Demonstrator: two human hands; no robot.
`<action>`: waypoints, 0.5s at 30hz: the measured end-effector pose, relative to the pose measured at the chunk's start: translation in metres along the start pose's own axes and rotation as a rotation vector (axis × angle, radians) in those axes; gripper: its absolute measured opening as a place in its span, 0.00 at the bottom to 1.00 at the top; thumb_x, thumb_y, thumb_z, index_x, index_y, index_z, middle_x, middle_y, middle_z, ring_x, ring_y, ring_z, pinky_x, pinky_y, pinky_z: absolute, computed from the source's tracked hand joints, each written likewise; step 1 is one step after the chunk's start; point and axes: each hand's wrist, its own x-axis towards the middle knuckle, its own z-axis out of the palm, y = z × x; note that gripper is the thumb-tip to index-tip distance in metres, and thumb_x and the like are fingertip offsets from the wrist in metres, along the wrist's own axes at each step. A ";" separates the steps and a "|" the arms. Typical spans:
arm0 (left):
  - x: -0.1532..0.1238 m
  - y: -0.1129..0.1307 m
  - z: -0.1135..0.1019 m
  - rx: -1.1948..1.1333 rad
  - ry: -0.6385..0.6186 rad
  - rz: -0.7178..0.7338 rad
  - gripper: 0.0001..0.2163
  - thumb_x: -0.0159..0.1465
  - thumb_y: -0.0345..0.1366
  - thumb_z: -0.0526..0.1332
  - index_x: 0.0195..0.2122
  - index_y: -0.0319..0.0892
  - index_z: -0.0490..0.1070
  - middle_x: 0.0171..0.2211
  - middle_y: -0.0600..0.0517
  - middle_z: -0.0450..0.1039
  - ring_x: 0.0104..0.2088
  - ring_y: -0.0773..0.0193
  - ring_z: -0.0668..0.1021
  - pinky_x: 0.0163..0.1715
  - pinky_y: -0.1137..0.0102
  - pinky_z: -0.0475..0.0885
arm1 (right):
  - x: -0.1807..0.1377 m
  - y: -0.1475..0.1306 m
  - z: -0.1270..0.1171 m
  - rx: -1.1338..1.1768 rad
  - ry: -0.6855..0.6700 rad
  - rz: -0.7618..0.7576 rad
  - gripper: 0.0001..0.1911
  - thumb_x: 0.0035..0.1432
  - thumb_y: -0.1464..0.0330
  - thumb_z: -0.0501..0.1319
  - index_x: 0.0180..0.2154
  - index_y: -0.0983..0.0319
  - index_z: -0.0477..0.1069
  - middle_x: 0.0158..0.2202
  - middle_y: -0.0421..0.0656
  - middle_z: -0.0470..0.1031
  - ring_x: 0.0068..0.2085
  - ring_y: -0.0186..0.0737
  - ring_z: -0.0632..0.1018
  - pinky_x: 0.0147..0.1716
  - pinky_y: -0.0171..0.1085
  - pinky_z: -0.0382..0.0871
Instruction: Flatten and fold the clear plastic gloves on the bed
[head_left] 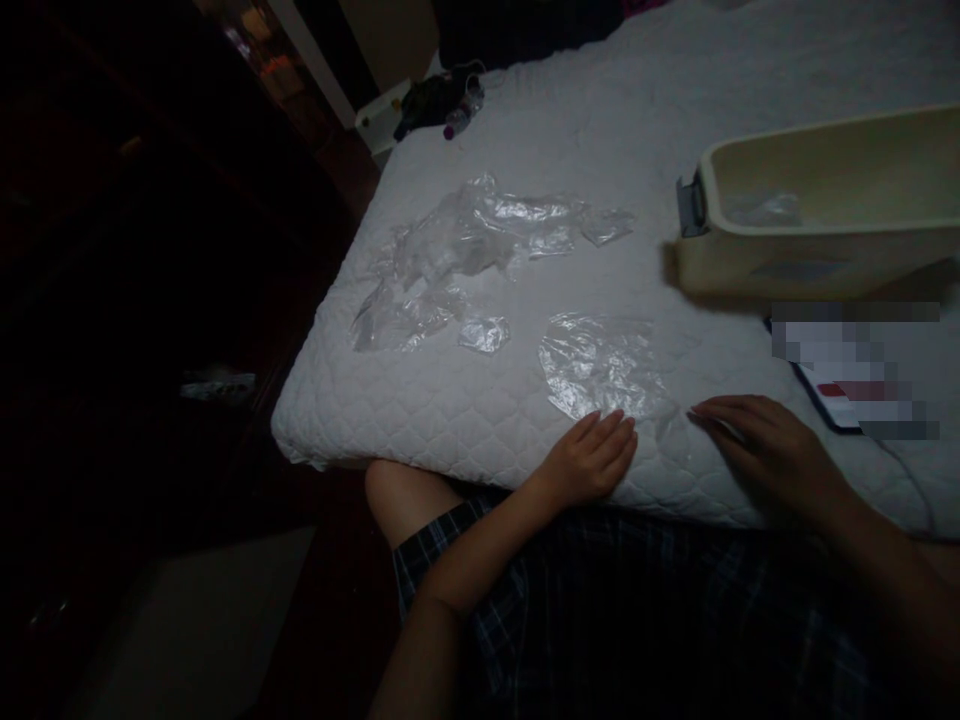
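A clear plastic bag (pixel 600 360) lies spread and wrinkled near the front edge of the white quilted bed. My left hand (pixel 592 458) rests flat over its near edge, fingers stretched out. To the right, my right hand (pixel 765 445) has thumb and fingertips pinched together at the bag's right corner. What lies between those fingertips is small and dim, but the film runs up to them. Farther left, more crumpled clear plastic bags (pixel 465 245) lie in a loose heap, and a small folded one (pixel 484 334) sits beside them.
A cream plastic bin (pixel 810 262) with a grey latch stands at the right, some clear film inside. Below it lies a device with a lit screen (pixel 840 375), its cable trailing toward me. A bottle (pixel 463 112) and dark items are at the bed's far left corner.
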 end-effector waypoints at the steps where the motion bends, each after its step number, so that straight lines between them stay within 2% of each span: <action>1: 0.003 0.003 0.000 -0.024 -0.008 -0.005 0.17 0.67 0.29 0.48 0.53 0.36 0.69 0.58 0.44 0.66 0.62 0.55 0.65 0.61 0.58 0.64 | -0.001 0.001 0.001 -0.008 0.002 -0.008 0.09 0.61 0.69 0.57 0.43 0.62 0.72 0.39 0.49 0.75 0.39 0.43 0.76 0.40 0.43 0.70; 7: 0.011 0.009 0.010 -0.117 -0.009 -0.042 0.20 0.65 0.32 0.49 0.55 0.29 0.66 0.57 0.37 0.66 0.61 0.50 0.65 0.60 0.54 0.64 | -0.003 0.000 0.005 -0.092 0.011 -0.061 0.09 0.59 0.72 0.60 0.43 0.65 0.72 0.39 0.51 0.76 0.39 0.44 0.76 0.39 0.43 0.69; 15: 0.007 0.009 0.012 -0.094 -0.024 -0.029 0.19 0.65 0.31 0.48 0.55 0.30 0.66 0.57 0.38 0.67 0.61 0.51 0.65 0.60 0.54 0.64 | 0.003 -0.004 0.009 -0.110 -0.006 -0.104 0.11 0.60 0.72 0.58 0.45 0.62 0.72 0.43 0.50 0.77 0.42 0.45 0.76 0.40 0.44 0.69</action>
